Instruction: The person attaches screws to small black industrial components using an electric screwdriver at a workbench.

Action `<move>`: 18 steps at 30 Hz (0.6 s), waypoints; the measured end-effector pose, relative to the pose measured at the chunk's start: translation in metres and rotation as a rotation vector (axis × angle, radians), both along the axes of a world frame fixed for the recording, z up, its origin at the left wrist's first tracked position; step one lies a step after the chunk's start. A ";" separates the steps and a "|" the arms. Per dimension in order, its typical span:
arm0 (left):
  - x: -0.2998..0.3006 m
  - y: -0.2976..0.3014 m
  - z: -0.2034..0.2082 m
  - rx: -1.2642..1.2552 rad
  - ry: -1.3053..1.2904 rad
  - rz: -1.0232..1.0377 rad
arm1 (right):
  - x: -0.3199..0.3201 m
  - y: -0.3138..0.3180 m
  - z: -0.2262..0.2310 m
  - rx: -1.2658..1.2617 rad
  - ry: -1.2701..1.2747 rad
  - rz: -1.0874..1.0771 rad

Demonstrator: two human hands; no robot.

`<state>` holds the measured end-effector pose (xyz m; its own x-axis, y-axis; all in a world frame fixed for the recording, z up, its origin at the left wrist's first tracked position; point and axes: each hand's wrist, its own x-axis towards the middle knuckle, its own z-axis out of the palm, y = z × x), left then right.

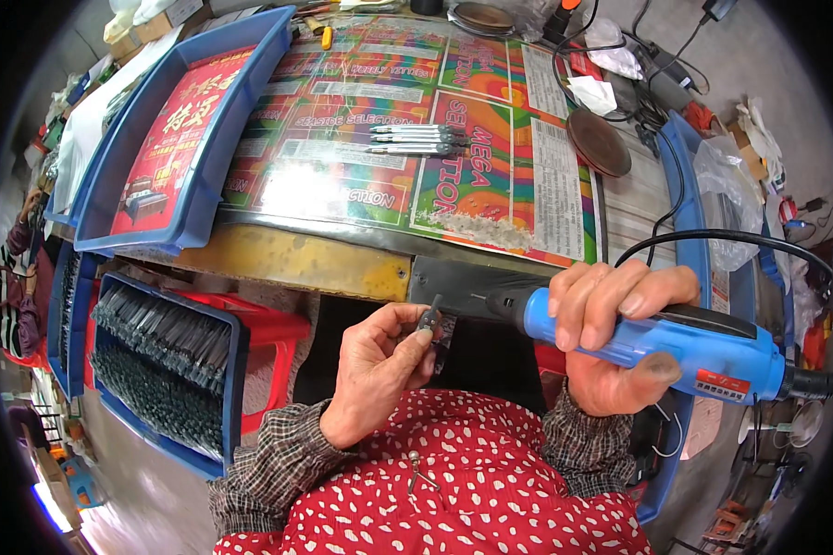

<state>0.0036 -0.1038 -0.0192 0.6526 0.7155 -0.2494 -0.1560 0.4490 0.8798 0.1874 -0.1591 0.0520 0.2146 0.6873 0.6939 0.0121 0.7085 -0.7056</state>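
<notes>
In front of the table's near edge, my left hand point(379, 351) pinches a small dark grey part point(428, 320) between thumb and fingers. A narrow end of it points up toward the table. My right hand point(620, 324) is wrapped round a blue corded power tool point(703, 347). The tool lies almost level, its nose turned left toward the small part but apart from it. I cannot make out a bit at its tip. Beyond my hands, several slim silver-and-black pieces point(416, 139) lie side by side on the printed table cover point(342, 199).
A blue tray point(199, 199) with a red printed sheet stands at the table's left. Lower left, another blue tray point(236, 407) of slim black pieces rests by a red stool point(282, 342). A brown round disc point(599, 141) and cables point(680, 176) are at right. Pale crumbs point(486, 229) lie near the edge.
</notes>
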 end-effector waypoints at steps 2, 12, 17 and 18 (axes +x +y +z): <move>0.002 -0.002 0.001 -0.107 -0.041 0.029 | -0.003 0.000 0.000 -0.008 0.000 0.004; 0.014 -0.005 0.002 -0.397 -0.102 0.063 | -0.013 0.001 -0.001 -0.034 0.013 0.047; 0.019 -0.004 -0.002 -0.415 -0.129 0.089 | -0.013 0.003 -0.003 -0.037 0.000 0.076; 0.020 -0.004 -0.005 -0.417 -0.130 0.096 | -0.013 0.003 -0.003 -0.033 -0.008 0.089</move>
<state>0.0234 -0.1080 -0.0241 0.6335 0.6296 -0.4497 -0.3114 0.7395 0.5967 0.1744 -0.1557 0.0492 0.1465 0.7259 0.6720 -0.0444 0.6834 -0.7287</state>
